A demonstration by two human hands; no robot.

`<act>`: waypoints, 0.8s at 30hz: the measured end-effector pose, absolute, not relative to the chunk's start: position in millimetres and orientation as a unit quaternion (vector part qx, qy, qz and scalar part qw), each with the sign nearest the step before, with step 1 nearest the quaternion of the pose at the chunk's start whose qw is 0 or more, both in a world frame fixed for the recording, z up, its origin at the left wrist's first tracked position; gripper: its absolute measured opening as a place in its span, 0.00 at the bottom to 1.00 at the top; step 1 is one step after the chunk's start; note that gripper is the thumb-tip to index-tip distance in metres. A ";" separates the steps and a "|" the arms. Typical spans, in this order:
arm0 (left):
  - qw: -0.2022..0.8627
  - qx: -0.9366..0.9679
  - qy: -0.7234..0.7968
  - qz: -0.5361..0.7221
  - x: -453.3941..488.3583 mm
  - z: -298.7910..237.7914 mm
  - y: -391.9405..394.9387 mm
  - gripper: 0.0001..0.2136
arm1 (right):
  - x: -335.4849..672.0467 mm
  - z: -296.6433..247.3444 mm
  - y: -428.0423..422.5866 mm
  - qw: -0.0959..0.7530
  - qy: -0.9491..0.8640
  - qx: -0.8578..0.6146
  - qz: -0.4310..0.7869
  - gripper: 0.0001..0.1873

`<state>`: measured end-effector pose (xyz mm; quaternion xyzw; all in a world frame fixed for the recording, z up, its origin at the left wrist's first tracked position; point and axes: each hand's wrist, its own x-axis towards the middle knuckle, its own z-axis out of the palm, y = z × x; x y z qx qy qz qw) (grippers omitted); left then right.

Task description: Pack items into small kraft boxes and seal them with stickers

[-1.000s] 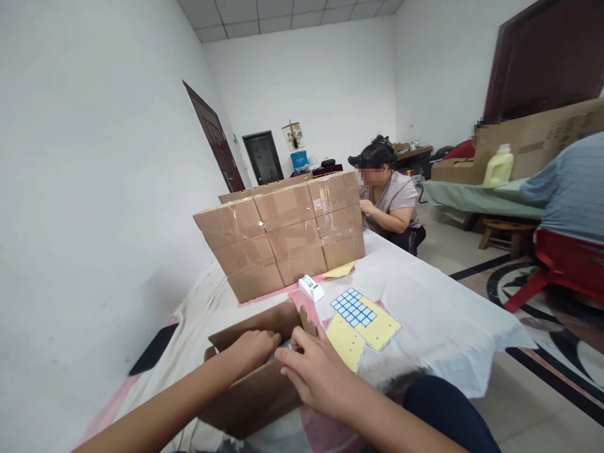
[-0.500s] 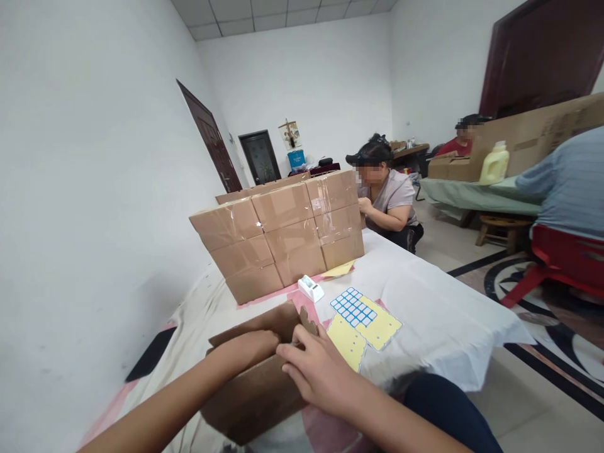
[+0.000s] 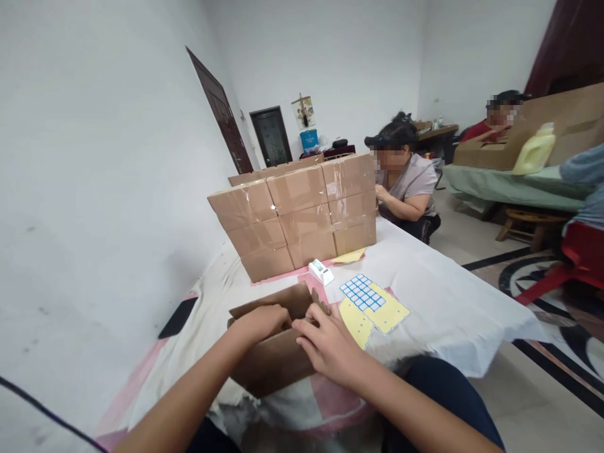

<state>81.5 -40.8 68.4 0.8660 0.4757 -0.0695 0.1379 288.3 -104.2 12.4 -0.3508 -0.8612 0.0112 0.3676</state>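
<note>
Reaching into an open, brown cardboard box at the near edge of the white-cloth-covered bench.
Drawn higher than half a second ago, when sunk in past the wrist: the left hand, back now showing above the near side, fingers hidden inside, so impossible to tell whether gripping. Bent at the box's right end, much as before: the right hand, fingers curled, hold unclear. Toward the bench's far end, a block of taped brown cartons; just before it, a small white plastic device. Toward the right edge, wavy-edged yellow cards overlapping a blue-and-white grid sheet. Along the left edge, a flat black slab. Newly in view at lower left, a thin black cable.
</note>
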 end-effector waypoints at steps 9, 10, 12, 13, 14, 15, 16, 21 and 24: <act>-0.034 0.653 0.588 0.476 1.9 46.4 -77.9 0.17 | 309.0 3.2 -106.1 0.472 -0.812 -0.342 -0.014 0.22; 0.026 0.661 0.604 0.444 -1.3 42.5 -77.9 0.17 | 309.2 1.5 -104.9 0.498 -0.798 -0.341 -0.005 0.25; 0.157 0.679 0.619 0.363 -2.4 40.1 -78.5 0.19 | 308.2 -1.6 -101.3 0.542 -0.763 -0.349 0.043 0.29; 0.207 0.690 0.612 0.326 -1.4 41.6 -79.7 0.20 | 307.1 -2.8 -99.3 0.549 -0.753 -0.355 0.081 0.30; 0.242 0.702 0.600 0.297 0.1 44.6 -81.6 0.20 | 305.8 -3.7 -97.2 0.544 -0.750 -0.357 0.120 0.31; 0.262 0.718 0.585 0.272 1.8 48.7 -84.3 0.20 | 304.4 -4.3 -95.1 0.532 -0.753 -0.357 0.151 0.31; 0.271 0.734 0.570 0.250 3.6 53.4 -87.6 0.20 | 302.8 -4.7 -93.3 0.518 -0.761 -0.354 0.168 0.31; 0.290 0.790 0.515 0.162 12.7 68.6 -101.5 0.14 | 297.1 -6.0 -87.4 0.508 -0.764 -0.373 0.137 0.28; 0.217 0.785 0.560 0.151 18.1 60.2 -99.1 0.15 | 294.6 -9.5 -86.4 0.540 -0.731 -0.403 0.113 0.23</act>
